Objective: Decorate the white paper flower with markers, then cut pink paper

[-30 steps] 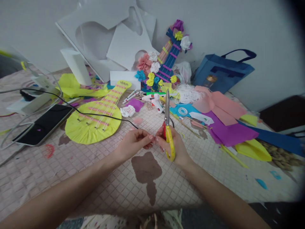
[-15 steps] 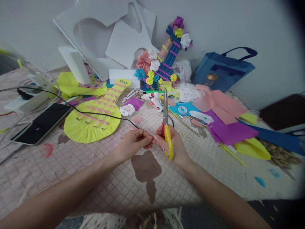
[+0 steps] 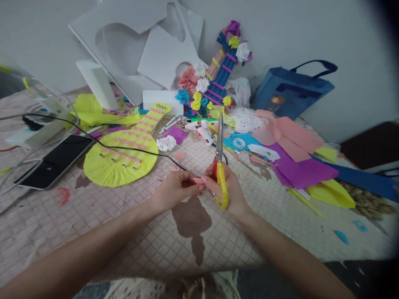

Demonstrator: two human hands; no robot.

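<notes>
My right hand (image 3: 229, 191) grips yellow-and-red-handled scissors (image 3: 220, 162), blades closed and pointing up and away. My left hand (image 3: 176, 190) is closed, its fingertips pinching a small pink paper piece (image 3: 198, 180) that also touches my right fingers. Both hands hover over the pink checked mat (image 3: 131, 224), just above a brown stain (image 3: 191, 220). A black cable (image 3: 131, 150) runs across the mat toward my hands.
A yellow paper guitar (image 3: 124, 153) lies at left, beside a phone (image 3: 54, 162) and charger leads. A blue flower-decorated guitar (image 3: 218, 79) leans on the wall with white boards (image 3: 149, 54). A glue gun (image 3: 204, 131), coloured paper sheets (image 3: 296, 166) and a blue bag (image 3: 291, 91) lie to the right.
My hands have stayed almost in place. The small pink paper piece now shows between my left fingertips and my right fingers; the scissors have tilted only slightly.
</notes>
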